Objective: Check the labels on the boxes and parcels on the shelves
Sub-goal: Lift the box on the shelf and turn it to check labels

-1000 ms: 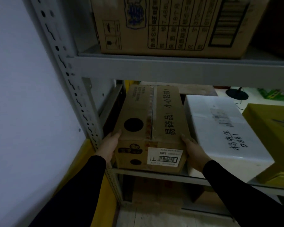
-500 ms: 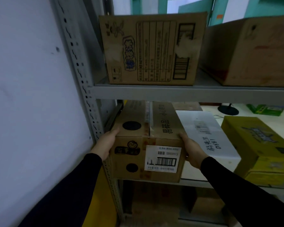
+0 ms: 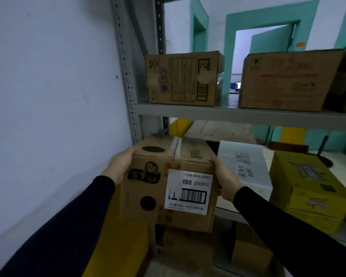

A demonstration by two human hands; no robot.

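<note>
Left hand [image 3: 120, 167] and right hand [image 3: 226, 181] gripping opposite sides of a brown cardboard box [image 3: 148, 188], white barcode label [image 3: 188, 191] facing camera, white parcel [image 3: 246, 168] just beside it, yellow box [image 3: 308, 188] further right, two cartons on upper shelf [image 3: 248, 116]

I see a brown box [image 3: 164, 180] w/ black blobs, white barcode label [image 3: 188, 191]; white parcel [image 3: 244, 166], yellow box [image 3: 308, 188] right of my right grip [image 3: 226, 180].

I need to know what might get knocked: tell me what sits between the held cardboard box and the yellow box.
In the head view, a white parcel with handwritten marks lies between the cardboard box and the yellow box.
</note>
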